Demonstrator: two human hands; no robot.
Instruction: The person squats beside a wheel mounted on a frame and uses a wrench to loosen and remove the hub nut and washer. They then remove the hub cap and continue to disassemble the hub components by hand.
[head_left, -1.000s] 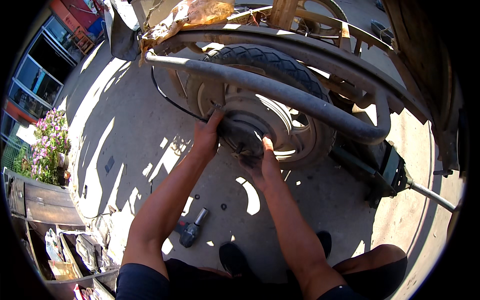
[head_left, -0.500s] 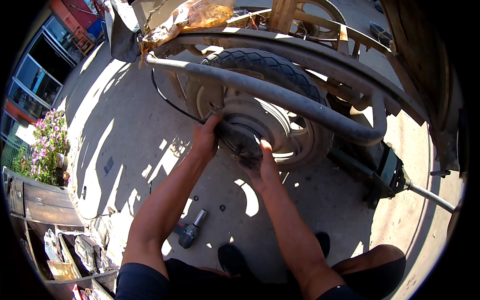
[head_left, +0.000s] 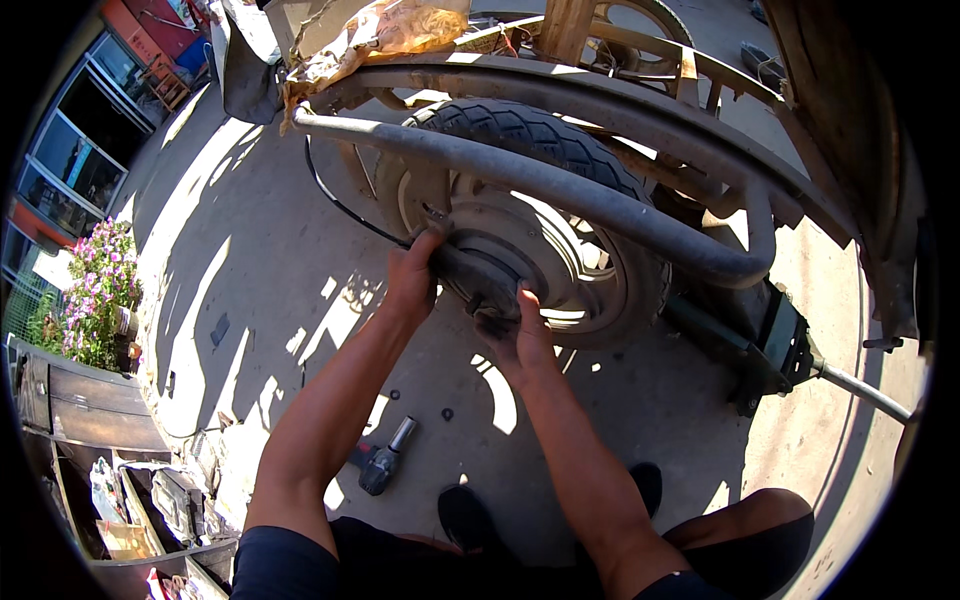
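A wheel with a treaded black tyre [head_left: 520, 130] and dusty pale spokes sits under a tubular metal frame [head_left: 560, 190]. At its hub is a round, dark brake drum cover [head_left: 480, 275]. My left hand [head_left: 411, 275] is closed around the cover's left edge, where a black cable [head_left: 345, 212] runs in. My right hand [head_left: 522, 335] grips the lower right edge, thumb on the face and fingers curled beneath. The fingers' far sides are hidden behind the cover.
A cordless impact wrench [head_left: 385, 460] lies on the concrete near my feet, beside two small nuts or washers [head_left: 447, 413]. A dark green jack [head_left: 760, 350] with a long handle stands right. Left are a partitioned toolbox [head_left: 95, 400] and pink flowers [head_left: 100, 285].
Both hands keep their hold on the brake drum cover. The wheel and cover show only a very slight shift in view.
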